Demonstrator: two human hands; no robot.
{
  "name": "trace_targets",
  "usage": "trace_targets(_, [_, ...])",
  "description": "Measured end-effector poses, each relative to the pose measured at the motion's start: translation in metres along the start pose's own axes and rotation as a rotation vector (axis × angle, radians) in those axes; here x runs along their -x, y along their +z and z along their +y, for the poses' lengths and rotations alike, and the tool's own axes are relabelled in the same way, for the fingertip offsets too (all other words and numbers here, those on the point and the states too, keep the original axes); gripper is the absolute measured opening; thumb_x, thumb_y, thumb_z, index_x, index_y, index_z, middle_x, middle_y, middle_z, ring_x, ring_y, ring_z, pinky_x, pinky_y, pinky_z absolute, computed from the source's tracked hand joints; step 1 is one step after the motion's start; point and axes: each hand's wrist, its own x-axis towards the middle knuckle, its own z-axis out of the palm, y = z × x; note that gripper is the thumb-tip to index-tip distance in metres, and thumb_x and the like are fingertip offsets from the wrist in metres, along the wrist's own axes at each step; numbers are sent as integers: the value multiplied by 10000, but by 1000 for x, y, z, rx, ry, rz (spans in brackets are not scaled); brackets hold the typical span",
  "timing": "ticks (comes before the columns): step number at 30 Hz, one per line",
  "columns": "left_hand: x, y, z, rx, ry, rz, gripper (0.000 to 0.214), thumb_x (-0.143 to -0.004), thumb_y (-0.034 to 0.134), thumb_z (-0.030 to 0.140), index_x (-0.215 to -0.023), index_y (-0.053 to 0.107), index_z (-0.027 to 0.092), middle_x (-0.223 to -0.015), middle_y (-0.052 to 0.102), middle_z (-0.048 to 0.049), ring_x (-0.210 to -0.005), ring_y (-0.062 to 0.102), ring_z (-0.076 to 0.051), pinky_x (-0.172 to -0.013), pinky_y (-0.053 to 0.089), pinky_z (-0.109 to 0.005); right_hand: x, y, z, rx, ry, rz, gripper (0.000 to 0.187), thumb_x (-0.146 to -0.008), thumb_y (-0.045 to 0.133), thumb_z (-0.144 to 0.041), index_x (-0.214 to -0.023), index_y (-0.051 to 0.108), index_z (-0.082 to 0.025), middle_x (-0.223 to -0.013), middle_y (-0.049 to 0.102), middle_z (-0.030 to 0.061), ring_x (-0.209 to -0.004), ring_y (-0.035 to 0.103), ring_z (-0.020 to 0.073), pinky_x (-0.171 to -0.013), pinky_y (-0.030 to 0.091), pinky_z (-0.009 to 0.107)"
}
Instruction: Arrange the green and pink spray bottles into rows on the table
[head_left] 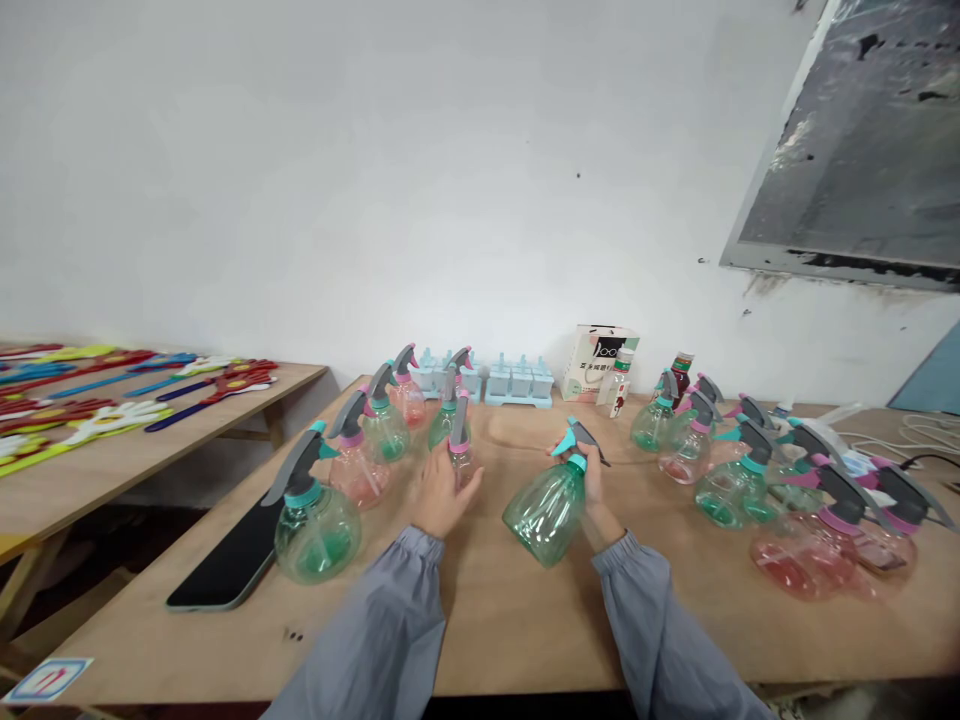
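My right hand (594,490) grips a green spray bottle (546,512) near its neck. The bottle is tilted, its turquoise nozzle and grey trigger head pointing up and left. My left hand (444,493) is around a pink spray bottle (461,460) that stands on the table, its thumb on the right side and the other fingers largely hidden. Just behind that one stands another green spray bottle (442,427). To the left, a row of pink and green spray bottles runs toward the wall, the nearest being a green spray bottle (319,540).
Several spray bottles (731,490) stand at the right. A black phone (229,560) lies at the left. Light-blue ice-pop moulds (519,382), a white box (596,365) and small bottles are near the wall. Colourful hand-shaped items (120,420) cover another table (97,480).
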Motion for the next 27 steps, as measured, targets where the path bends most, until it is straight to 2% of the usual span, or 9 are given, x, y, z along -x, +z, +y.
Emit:
trace_targets(2, [1,-1,1,-18,-3,-10,633,-902,682,458,-1433,475,182,-1314,682,-200,-1277,677,-390,-1047,548,-568,0,0,-2,11,-30,44,340,-704,701,-608,-667,653,-274,-669,752,27,-724,727,247,-701,600,351])
trace_targets(8, [0,-4,4,-21,-8,-44,646,-912,667,471,-1447,465,170,-1334,674,-208,-1296,668,-391,-1046,548,-563,0,1,-6,55,91,-3,362,-689,739,-609,-791,698,-264,-812,807,33,-675,696,224,-581,547,323])
trace_targets(11, [0,-4,4,-13,-18,-50,658,-907,673,471,-1449,466,160,-1313,680,-210,-1298,668,-395,-1040,553,-560,-2,0,-5,53,7,62,371,-699,711,-634,-725,666,-266,-685,745,13,-708,712,227,-675,575,333])
trace_targets(13, [0,-4,4,-6,-16,-47,657,-906,675,473,-1448,470,164,-1311,683,-207,-1298,669,-395,-1042,553,-560,-2,0,-6,74,-29,82,365,-688,713,-626,-687,650,-266,-641,723,14,-702,708,232,-683,576,336])
trace_targets(16, [0,-4,4,-1,-4,-44,644,-906,677,478,-1441,481,179,-1346,677,-207,-1320,660,-390,-1063,546,-554,0,-1,-8,114,66,-5,332,-685,738,-575,-731,687,-251,-731,777,47,-663,690,223,-585,543,321])
trace_targets(18, [0,-4,4,1,4,-43,630,-907,681,476,-1434,490,189,-1349,680,-198,-1320,662,-381,-1070,545,-543,1,0,-9,123,111,-30,328,-692,745,-560,-779,712,-245,-788,799,55,-663,691,214,-573,536,310])
trace_targets(20, [-1,-4,4,0,8,-45,623,-909,681,471,-1432,493,189,-1328,689,-192,-1301,672,-375,-1059,552,-533,1,1,-9,126,62,32,340,-700,732,-587,-757,703,-253,-746,782,38,-662,693,210,-611,554,314])
trace_targets(24, [-1,-4,3,-19,13,-52,597,-905,686,475,-1394,514,180,-1254,708,-185,-1255,693,-386,-1024,565,-537,-5,-3,-12,197,-161,243,390,-717,685,-654,-638,629,-277,-631,713,10,-650,675,209,-684,567,338])
trace_targets(27, [-1,-3,2,-31,8,-53,582,-903,692,474,-1376,518,183,-1243,713,-182,-1237,701,-387,-1006,566,-536,-8,-17,-20,386,-301,298,324,-708,734,-601,-726,703,-279,-739,756,13,-747,693,219,-759,570,352])
